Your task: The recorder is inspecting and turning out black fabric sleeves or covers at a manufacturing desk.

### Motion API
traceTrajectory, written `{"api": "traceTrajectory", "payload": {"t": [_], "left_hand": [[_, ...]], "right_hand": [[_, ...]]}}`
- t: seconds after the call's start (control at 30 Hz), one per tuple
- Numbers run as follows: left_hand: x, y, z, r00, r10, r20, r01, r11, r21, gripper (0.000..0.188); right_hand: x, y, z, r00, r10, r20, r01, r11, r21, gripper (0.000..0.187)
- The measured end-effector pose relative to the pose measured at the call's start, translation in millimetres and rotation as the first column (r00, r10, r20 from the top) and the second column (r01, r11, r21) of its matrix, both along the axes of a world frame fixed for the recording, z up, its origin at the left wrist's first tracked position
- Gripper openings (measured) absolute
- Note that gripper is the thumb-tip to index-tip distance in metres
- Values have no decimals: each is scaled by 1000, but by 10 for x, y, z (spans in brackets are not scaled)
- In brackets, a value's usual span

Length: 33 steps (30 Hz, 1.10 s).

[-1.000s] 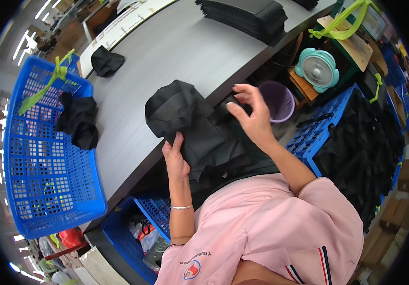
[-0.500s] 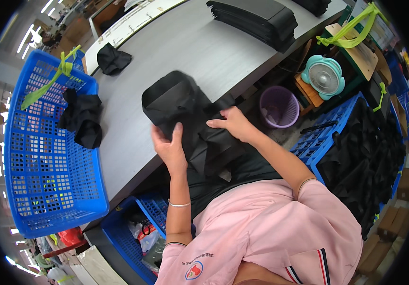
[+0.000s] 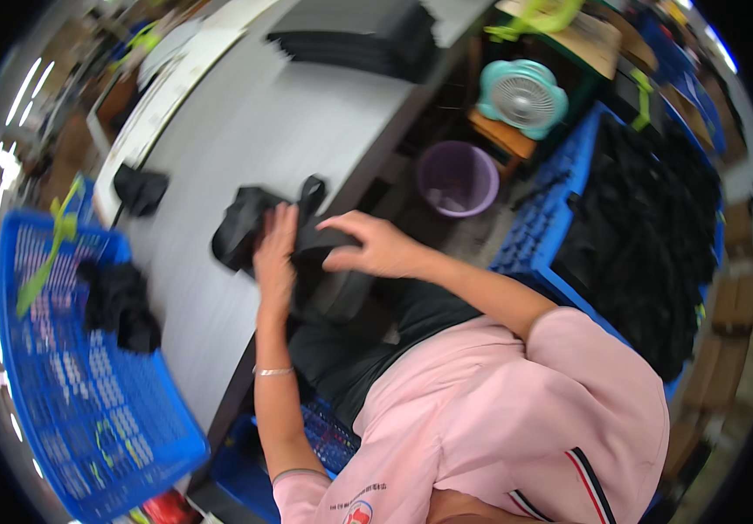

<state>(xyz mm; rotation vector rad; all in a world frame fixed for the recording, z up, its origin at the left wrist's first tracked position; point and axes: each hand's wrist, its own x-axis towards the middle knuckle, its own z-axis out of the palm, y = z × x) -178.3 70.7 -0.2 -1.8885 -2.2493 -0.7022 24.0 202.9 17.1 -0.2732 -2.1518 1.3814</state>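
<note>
A black fabric bag (image 3: 241, 229) lies crumpled at the near edge of the grey table, its lower part hanging toward my lap. My left hand (image 3: 275, 258) presses against it with fingers stretched out and close together. Just to the right, my right hand (image 3: 378, 248) has its thumb and fingers spread beside the black cloth, and a narrow loop of the same cloth (image 3: 311, 194) stands up between the hands. Motion blurs the fingertips, so exact contact on the right is unclear.
A stack of folded black fabric (image 3: 355, 39) lies on the table (image 3: 219, 131), with a small black bundle (image 3: 141, 189) at left. Blue baskets holding black pieces stand left (image 3: 162, 419) and right (image 3: 525, 271). Beyond the right hand are a purple bin (image 3: 459, 179) and a teal fan (image 3: 523, 98).
The bag's wide mouth has collapsed into a crumpled shape. My left hand has shifted from gripping its side to lying flat on it; my right fingers have spread. The whole view has turned.
</note>
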Motion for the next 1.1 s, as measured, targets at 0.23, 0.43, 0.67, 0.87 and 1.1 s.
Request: {"api": "traceTrajectory", "payload": {"t": [0.23,0.43,0.67,0.87,1.1], "left_hand": [[-118,-20,-52,998,-58,-5,57,989,-135,75],[127,-23,36,994,88,65,-74,979,-189,84],[728,151,174,981,196,17,-190,969,-160,84],[1347,44,488,591,-186,785,-29,968,251,42],[1055,-211,501,637,62,769,-301,938,174,38]], "right_hand": [[330,-81,119,995,-80,-62,67,978,-198,19],[715,-40,-85,950,-242,198,306,848,-432,40],[470,-351,-262,994,97,45,14,298,-954,34],[1512,422,-352,927,-375,-30,127,386,-914,34],[4300,1199,-346,182,-982,57,442,30,-896,33]]}}
